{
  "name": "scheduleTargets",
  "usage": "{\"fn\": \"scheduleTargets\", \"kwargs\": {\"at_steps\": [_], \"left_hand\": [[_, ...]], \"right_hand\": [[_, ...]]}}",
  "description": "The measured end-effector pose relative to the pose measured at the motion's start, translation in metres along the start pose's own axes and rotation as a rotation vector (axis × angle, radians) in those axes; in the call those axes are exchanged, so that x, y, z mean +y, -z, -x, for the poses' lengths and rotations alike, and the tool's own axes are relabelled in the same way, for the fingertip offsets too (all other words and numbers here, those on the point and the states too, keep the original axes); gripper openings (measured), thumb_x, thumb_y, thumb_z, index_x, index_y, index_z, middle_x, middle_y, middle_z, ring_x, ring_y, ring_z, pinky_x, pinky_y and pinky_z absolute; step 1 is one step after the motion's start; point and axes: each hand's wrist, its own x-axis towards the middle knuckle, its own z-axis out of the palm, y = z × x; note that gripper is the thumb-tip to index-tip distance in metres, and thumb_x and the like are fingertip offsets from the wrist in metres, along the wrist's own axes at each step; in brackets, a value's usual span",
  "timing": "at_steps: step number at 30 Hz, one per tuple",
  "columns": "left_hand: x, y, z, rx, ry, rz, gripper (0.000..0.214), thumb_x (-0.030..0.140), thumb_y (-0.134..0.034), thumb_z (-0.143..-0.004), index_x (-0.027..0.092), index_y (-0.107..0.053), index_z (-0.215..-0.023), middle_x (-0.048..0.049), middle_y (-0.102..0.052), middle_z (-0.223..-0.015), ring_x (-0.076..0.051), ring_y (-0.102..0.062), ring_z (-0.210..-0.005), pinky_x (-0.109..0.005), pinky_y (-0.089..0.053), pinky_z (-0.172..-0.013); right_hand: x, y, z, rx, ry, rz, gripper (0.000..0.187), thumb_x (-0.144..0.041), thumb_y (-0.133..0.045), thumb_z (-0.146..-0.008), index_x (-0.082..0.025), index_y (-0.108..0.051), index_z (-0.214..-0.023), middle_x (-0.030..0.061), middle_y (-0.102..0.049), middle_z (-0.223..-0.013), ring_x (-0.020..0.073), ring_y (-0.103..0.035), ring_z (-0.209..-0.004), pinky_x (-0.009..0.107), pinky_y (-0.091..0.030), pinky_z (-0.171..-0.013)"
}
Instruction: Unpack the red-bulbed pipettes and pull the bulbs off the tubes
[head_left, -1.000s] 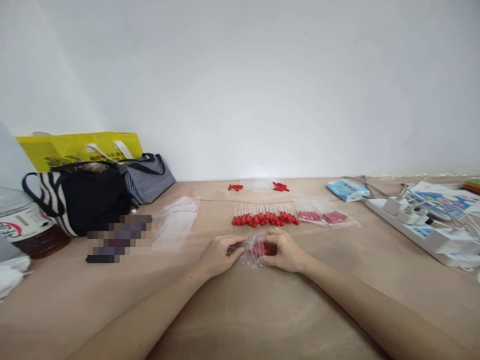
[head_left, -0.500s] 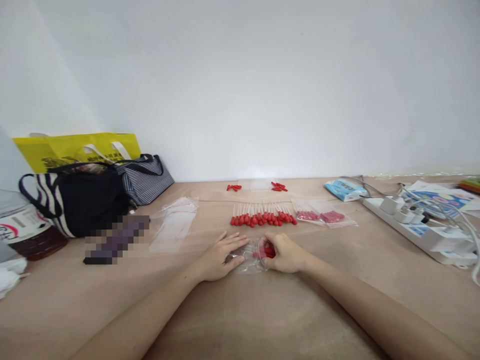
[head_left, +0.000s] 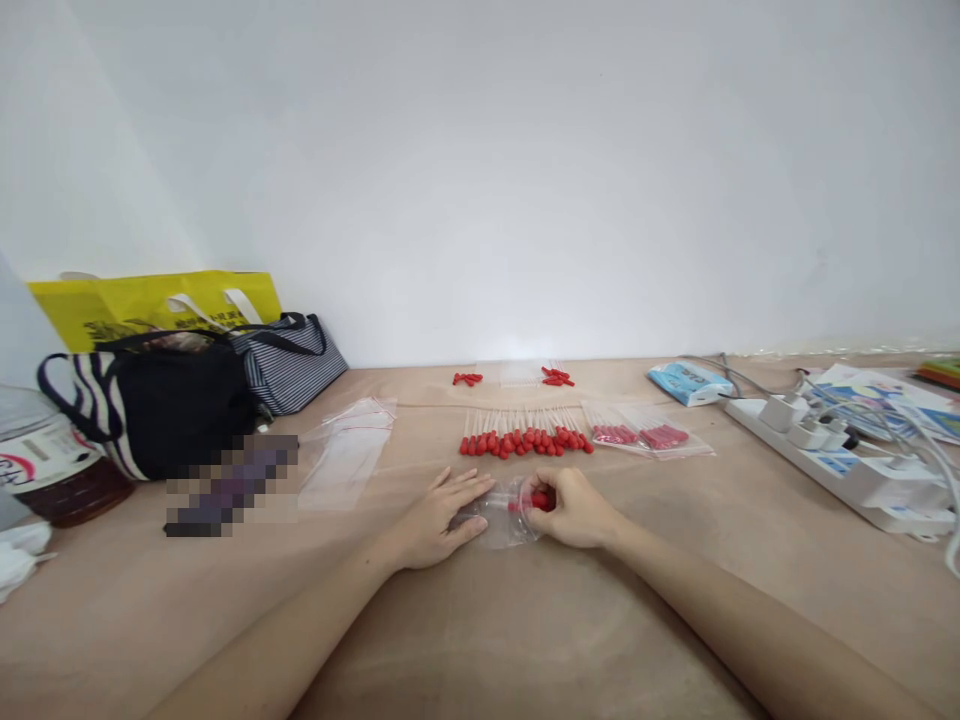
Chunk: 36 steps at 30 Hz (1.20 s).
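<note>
As judged, the step in hand is the bagging of a bunch: red-tipped sticks (head_left: 537, 501) are held at the R end of a small clear bag (head_left: 506, 537), which is laid on the table (head_left: 480, 640) btwn the hands. The red ends are gripped at R; pale stems seem to be pointed L, under or into the film. Whether they're inside can't be told, b/c of glare & small size.

For the next move, a steady push to the L is prob. called for, w/ stems bunched & level and the film pinned flat. If splayed, stems could be snagged on the bag's edge.

The L hand (head_left: 442, 518) is laid low, palm down, fingers spread & almost straight, thumb held well apart. The bag's L part is touched by its fingertips; nothing is seen gripped there. The R hand (head_left: 579, 508) is turned on its side, fingers curled, w/ thumb & forefinger nearly closed around the red ends; its other fingers are mostly hidden. Both forearms are angled inward from the lower corners.

Just beyond the hands, a row of sticks (head_left: 525, 440) is laid out, red ends nearest. Filled bags (head_left: 654, 440) are set to its R; flat bags (head_left: 349, 455) are stacked to its L.
</note>
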Motion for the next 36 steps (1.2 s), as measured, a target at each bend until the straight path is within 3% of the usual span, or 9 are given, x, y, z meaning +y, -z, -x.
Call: {"fn": "scheduleTargets", "kwargs": {"at_steps": [10,15,19,22,24,27,30,33,36], "left_hand": [[-0.004,0.000,0.001,0.004,0.001,-0.028,0.050,0.043,-0.036,-0.086,0.027,-0.028,-0.132,-0.0004,-0.034,-0.137,-0.020,-0.025,-0.128,-0.045,-0.008,-0.108],[-0.015,0.009,0.005,-0.032,0.009,-0.027,0.051,0.046,-0.040,-0.084,0.027,-0.033,-0.130,-0.0016,-0.031,-0.138,-0.020,-0.023,-0.129,-0.045,-0.007,-0.107],[-0.022,0.015,0.009,-0.042,0.044,0.017,0.051,0.042,-0.047,-0.081,0.025,-0.038,-0.128,-0.0032,-0.034,-0.137,-0.021,-0.025,-0.128,-0.045,-0.008,-0.107],[-0.021,0.014,0.009,0.056,0.062,0.109,0.046,0.040,-0.052,-0.078,0.024,-0.048,-0.120,-0.0042,-0.038,-0.134,-0.023,-0.030,-0.126,-0.045,-0.016,-0.106],[-0.015,0.013,0.006,0.220,0.085,0.228,0.036,0.040,-0.051,-0.078,0.022,-0.058,-0.109,-0.0052,-0.047,-0.128,-0.023,-0.039,-0.120,-0.042,-0.026,-0.103],[0.004,0.013,-0.006,0.425,0.218,0.554,0.029,0.038,-0.049,-0.080,0.018,-0.064,-0.095,-0.0069,-0.061,-0.108,-0.020,-0.054,-0.104,-0.037,-0.038,-0.096],[0.030,0.014,-0.024,0.369,0.433,1.035,0.023,0.032,-0.055,-0.079,0.014,-0.063,-0.091,-0.0086,-0.066,-0.094,-0.018,-0.061,-0.090,-0.032,-0.047,-0.084],[0.052,0.012,-0.039,0.282,0.532,1.357,0.013,0.024,-0.056,-0.078,0.012,-0.061,-0.077,-0.0071,-0.067,-0.076,-0.014,-0.063,-0.075,-0.025,-0.050,-0.074],[0.057,0.006,-0.047,0.258,0.557,1.432,0.011,0.018,-0.055,-0.078,0.012,-0.059,-0.069,-0.0036,-0.064,-0.069,-0.010,-0.061,-0.063,-0.020,-0.050,-0.063]], "right_hand": [[0.002,0.015,-0.005,-0.033,-0.452,-0.504,0.008,-0.016,-0.056,-0.059,-0.016,-0.056,-0.067,-0.0030,-0.057,-0.051,0.0078,-0.053,-0.044,0.017,-0.041,-0.040],[0.018,0.043,-0.002,-0.014,-0.415,-0.625,0.016,-0.010,-0.062,-0.053,-0.014,-0.058,-0.069,-0.0010,-0.063,-0.060,0.0076,-0.057,-0.053,0.020,-0.050,-0.056],[0.033,0.081,0.001,-0.011,-0.321,-0.587,0.018,-0.013,-0.065,-0.054,-0.013,-0.063,-0.072,0.0015,-0.065,-0.066,0.0066,-0.055,-0.051,0.018,-0.047,-0.051],[0.037,0.098,0.002,0.108,-0.287,-0.638,0.019,-0.018,-0.067,-0.056,-0.014,-0.063,-0.074,0.0008,-0.064,-0.065,0.0064,-0.054,-0.049,0.018,-0.046,-0.049],[0.033,0.093,0.001,0.230,-0.232,-0.671,0.020,-0.023,-0.068,-0.058,-0.014,-0.062,-0.074,0.0005,-0.063,-0.064,0.0072,-0.055,-0.050,0.019,-0.047,-0.051],[0.020,0.064,-0.002,0.439,-0.074,-0.548,0.022,-0.029,-0.067,-0.061,-0.015,-0.060,-0.076,0.0017,-0.063,-0.068,0.0099,-0.057,-0.055,0.023,-0.049,-0.055],[0.006,0.027,-0.002,0.579,0.207,-0.228,0.019,-0.027,-0.064,-0.066,-0.016,-0.060,-0.082,0.0026,-0.061,-0.068,0.0123,-0.057,-0.059,0.025,-0.048,-0.056],[-0.001,-0.001,0.001,0.531,0.528,0.069,0.020,-0.020,-0.056,-0.073,-0.019,-0.060,-0.092,0.0050,-0.061,-0.081,0.0138,-0.058,-0.072,0.027,-0.050,-0.065],[-0.001,-0.014,0.004,0.443,0.710,0.199,0.029,-0.015,-0.051,-0.076,-0.021,-0.055,-0.105,0.0069,-0.059,-0.092,0.0144,-0.058,-0.082,0.027,-0.050,-0.070]]}}
